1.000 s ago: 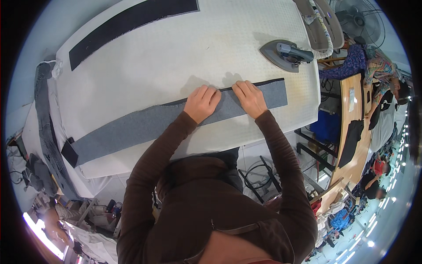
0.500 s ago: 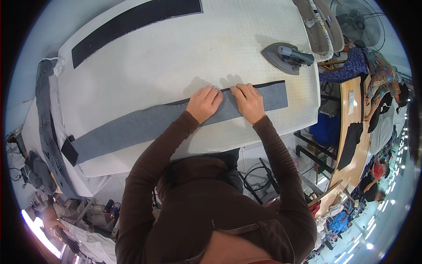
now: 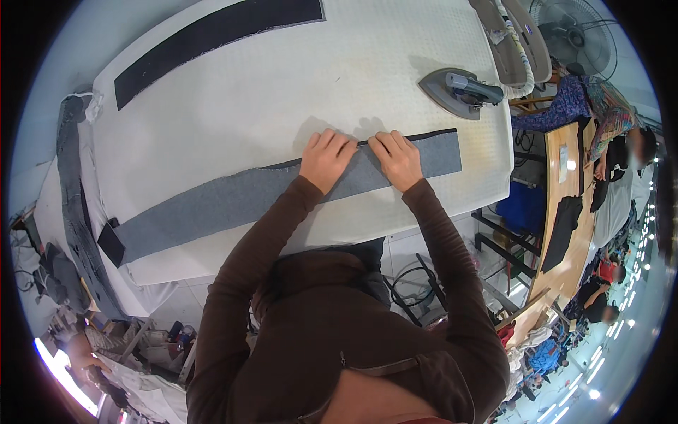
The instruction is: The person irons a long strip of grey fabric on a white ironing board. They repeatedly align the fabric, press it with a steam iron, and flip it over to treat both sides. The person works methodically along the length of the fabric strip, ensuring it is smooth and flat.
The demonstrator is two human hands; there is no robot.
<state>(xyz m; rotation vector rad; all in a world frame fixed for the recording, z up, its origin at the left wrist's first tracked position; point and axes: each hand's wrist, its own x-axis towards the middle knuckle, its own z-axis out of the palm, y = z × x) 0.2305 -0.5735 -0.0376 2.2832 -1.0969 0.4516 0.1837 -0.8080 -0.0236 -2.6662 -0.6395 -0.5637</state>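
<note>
Left hand [image 3: 328, 162] and right hand [image 3: 399, 161] lie close together in the head view, fingers curled nearly closed, each pinching the narrow black upper edge of a long strip of grey fabric [image 3: 205, 210]; the thumbs are mostly hidden. The strip stretches across the near half of a white cloth-covered desk [image 3: 296, 92]. At its left end is a small black patch of fabric [image 3: 111, 244]; whether the two are one piece, I cannot tell.

A grey clothes iron with a pointed plate [image 3: 455, 93] sits beyond the strip's right end, near it but apart, tip toward the left. Behind its handle, a white-wrapped hose [image 3: 522, 81] curves up beside a beige moulded plastic piece [image 3: 540, 53]. Along the far left edge lies a curved black fabric band [image 3: 212, 42], well apart from both hands, and dark grey cloth [image 3: 74, 177] drapes over the left side.

To the right, a blue bag or bin [image 3: 522, 206] stands below a pale wooden desk [image 3: 561, 185]; its contents cannot be made out. A black piece of cloth [image 3: 563, 233] lies on that wood. At lower left, a rack [image 3: 141, 340] is crowded with bundled, mixed items.
</note>
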